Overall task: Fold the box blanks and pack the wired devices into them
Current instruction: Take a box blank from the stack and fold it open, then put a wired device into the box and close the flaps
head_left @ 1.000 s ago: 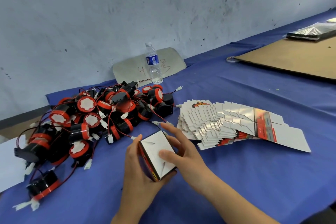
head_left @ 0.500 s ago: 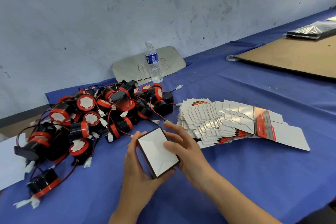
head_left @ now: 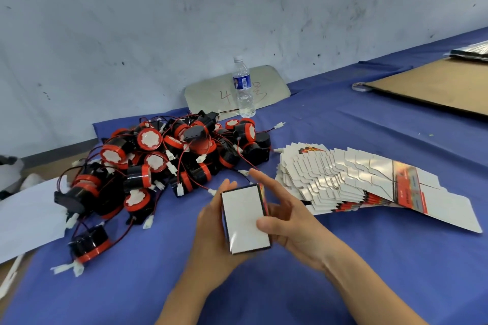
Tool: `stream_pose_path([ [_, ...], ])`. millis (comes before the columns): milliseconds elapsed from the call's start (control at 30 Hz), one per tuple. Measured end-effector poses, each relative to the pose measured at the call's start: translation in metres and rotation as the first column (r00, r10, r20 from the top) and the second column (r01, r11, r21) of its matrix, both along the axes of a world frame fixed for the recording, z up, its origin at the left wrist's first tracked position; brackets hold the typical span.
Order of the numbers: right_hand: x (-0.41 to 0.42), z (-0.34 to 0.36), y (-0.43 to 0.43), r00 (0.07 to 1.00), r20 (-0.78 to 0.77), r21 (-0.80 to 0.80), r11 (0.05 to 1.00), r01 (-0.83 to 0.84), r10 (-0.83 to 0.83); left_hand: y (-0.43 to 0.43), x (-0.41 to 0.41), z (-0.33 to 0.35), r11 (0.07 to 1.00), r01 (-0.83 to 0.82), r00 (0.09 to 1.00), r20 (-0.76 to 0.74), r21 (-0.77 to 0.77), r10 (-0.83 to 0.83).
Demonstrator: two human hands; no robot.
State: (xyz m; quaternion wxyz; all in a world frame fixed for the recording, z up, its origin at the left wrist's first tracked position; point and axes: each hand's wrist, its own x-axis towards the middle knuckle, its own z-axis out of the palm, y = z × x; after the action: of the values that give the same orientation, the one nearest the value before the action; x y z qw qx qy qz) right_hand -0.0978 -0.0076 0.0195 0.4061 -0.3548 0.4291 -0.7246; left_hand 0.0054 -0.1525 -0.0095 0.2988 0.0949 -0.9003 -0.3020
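Both forearms are bare, with no sleeves, gloves, rings or watch showing.

My water bottle [head_left: 243, 87] stands upright by the wall, in front of a grey board [head_left: 211, 95] with red writing. A brown cardboard sheet [head_left: 438, 87] lies far right on the blue tablecloth [head_left: 343, 126], tape roll [head_left: 361, 86] at its corner. White paper [head_left: 26, 216] lies at my left.
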Motion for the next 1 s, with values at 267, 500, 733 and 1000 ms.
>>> stream_pose_path([
  [267,0.014,-0.025,-0.014,0.033,-0.98,-0.159,0.878,0.452,-0.195,-0.093,0.056,-0.005,0.428,-0.903,0.421,0.147,-0.024,0.895],
  [500,0.015,-0.032,-0.021,-0.053,-0.983,-0.184,0.92,0.347,-0.177,-0.103,0.061,-0.009,0.418,-0.905,0.423,0.069,0.076,0.904],
  [733,0.019,-0.028,-0.018,0.287,-0.895,-0.215,0.893,0.395,-0.342,-0.058,0.03,0.028,0.782,-0.511,0.472,-0.645,0.356,0.602],
  [1000,0.021,-0.024,-0.012,0.403,-0.662,-0.428,0.76,0.488,-0.632,0.022,0.007,0.015,0.994,-0.024,0.8,-0.599,-0.102,-0.042],
])
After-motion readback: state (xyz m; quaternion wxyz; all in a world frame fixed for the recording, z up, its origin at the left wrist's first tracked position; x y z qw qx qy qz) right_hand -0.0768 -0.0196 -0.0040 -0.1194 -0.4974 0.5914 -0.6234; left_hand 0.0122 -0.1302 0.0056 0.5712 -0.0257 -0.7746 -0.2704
